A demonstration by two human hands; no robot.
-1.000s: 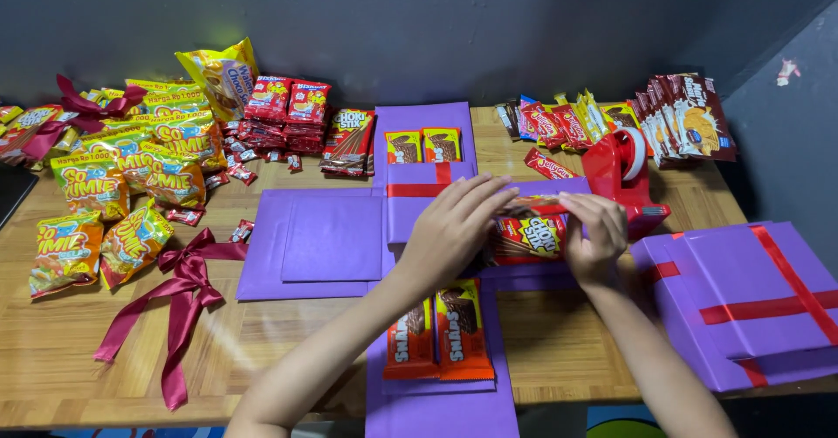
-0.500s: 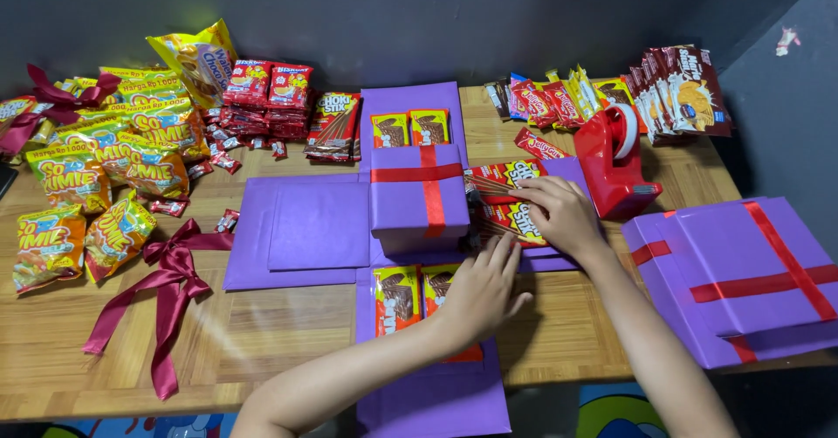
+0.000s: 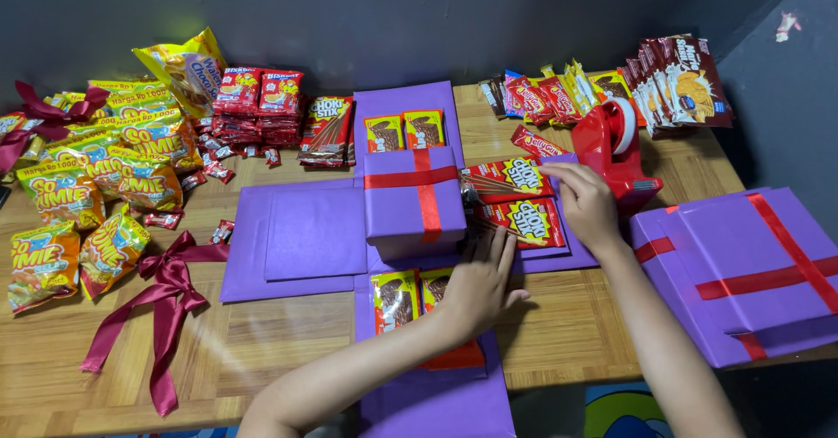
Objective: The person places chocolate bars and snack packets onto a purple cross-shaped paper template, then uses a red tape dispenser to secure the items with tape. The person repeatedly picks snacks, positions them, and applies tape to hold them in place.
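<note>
A purple paper cross (image 3: pixel 305 237) lies flat on the wooden table, with a small purple box with a red ribbon (image 3: pixel 412 198) at its centre. Two red snack packets (image 3: pixel 522 201) lie on the right flap. My right hand (image 3: pixel 583 201) rests on their right side, fingers pressing the upper packet's edge. My left hand (image 3: pixel 478 283) lies flat with fingers spread, touching the lower packet's left end and the near flap. Two small yellow-and-red packets (image 3: pixel 410 298) sit on the near flap, and two more (image 3: pixel 403 130) on the far flap.
A red tape dispenser (image 3: pixel 618 150) stands just right of my right hand. Purple ribbon-tied box lids (image 3: pixel 751 272) lie at the right edge. Yellow snack bags (image 3: pixel 96 176), red packets (image 3: pixel 262 106) and dark red bows (image 3: pixel 161 290) fill the left. More snacks (image 3: pixel 611 80) line the back right.
My left hand drew back from the centre box to the near flap, then slid toward the right flap's packets. My right hand stayed on the red packets, shifting to their right edge.
</note>
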